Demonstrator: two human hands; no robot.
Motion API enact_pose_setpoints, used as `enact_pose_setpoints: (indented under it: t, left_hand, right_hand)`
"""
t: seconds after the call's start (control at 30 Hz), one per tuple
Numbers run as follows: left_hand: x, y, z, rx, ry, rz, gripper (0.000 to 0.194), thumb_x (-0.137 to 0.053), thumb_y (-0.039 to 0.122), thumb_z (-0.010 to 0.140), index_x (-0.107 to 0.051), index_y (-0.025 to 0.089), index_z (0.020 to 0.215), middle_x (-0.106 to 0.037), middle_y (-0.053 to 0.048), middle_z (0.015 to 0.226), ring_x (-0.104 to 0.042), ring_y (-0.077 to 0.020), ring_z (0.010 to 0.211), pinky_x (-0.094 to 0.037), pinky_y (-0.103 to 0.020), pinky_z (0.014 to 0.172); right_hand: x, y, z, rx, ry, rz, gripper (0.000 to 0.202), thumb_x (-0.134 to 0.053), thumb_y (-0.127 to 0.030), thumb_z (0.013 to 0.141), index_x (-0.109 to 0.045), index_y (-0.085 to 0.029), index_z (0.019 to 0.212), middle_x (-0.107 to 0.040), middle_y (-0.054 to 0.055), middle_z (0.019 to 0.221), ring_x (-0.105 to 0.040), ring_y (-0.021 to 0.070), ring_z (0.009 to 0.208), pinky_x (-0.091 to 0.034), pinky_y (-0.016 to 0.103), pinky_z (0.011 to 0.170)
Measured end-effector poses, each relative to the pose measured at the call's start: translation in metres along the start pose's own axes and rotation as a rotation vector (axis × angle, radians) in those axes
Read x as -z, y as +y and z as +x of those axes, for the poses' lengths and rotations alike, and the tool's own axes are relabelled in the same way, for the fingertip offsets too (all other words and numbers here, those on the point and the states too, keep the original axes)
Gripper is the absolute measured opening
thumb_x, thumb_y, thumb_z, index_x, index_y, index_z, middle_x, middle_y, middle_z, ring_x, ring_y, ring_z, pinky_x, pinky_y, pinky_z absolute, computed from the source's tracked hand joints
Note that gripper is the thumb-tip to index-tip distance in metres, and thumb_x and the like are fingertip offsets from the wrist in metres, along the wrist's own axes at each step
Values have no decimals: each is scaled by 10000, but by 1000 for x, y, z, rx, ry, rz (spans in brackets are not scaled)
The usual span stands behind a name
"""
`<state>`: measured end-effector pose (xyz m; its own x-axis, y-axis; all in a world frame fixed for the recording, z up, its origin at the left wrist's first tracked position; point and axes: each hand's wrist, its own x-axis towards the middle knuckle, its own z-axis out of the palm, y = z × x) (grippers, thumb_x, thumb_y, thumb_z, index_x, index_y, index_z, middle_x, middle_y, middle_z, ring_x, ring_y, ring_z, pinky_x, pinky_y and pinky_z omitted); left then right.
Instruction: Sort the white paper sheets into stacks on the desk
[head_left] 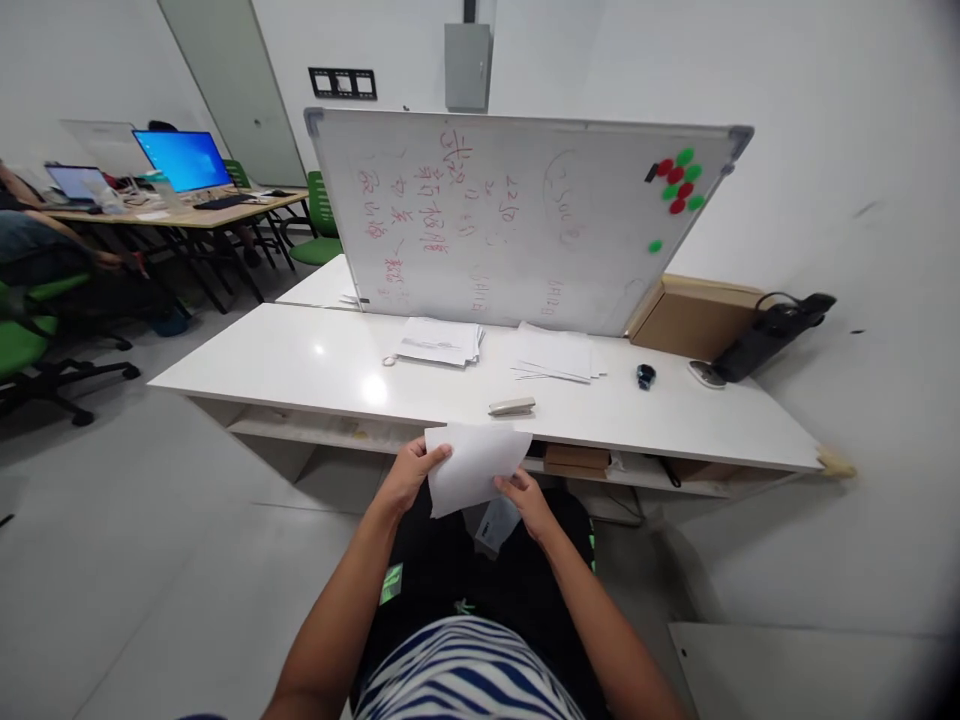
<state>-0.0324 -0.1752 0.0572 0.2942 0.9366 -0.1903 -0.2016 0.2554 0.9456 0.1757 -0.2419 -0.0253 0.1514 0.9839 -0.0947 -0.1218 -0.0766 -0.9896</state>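
Note:
A sheet of white paper is held up above the lap, just in front of the white desk's near edge. My left hand pinches its left edge, thumb on top. On the lower right edge, my right hand grips the same paper between thumb and fingers. A stapler lies on the desk just beyond the paper. Farther back are two stacks of paper, one at the left and one at the right. A small ring-shaped item sits beside the left stack.
A whiteboard with red writing and magnets leans at the desk's back. To the right are a dark watch, a mouse, a black device and a cardboard box. At the far left, a person sits near a monitor.

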Motion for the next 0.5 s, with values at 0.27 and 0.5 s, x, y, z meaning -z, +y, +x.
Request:
enact_pose_setpoints:
  t: [0.27,0.5]
  left_hand:
    - [-8,25,0,-107,3,185,289,-793,403,597,-719,166,747,-691,-67,758,-612,-205,683,-466,-288,594]
    - [-9,22,25,-128,48,355,347,-686,523,704,-686,179,751,-670,-29,728,-586,-168,655,-440,-254,589]
  right_hand:
    - [11,-9,-40,-7,107,-175,472,-604,-590,755,-693,-127,739,-633,41,658,-513,170,589,-392,280,544]
    - [15,-32,-49,18,111,-287,486,-540,-608,785,-582,-165,589,-531,14,579,-424,138,537,-323,259,497]
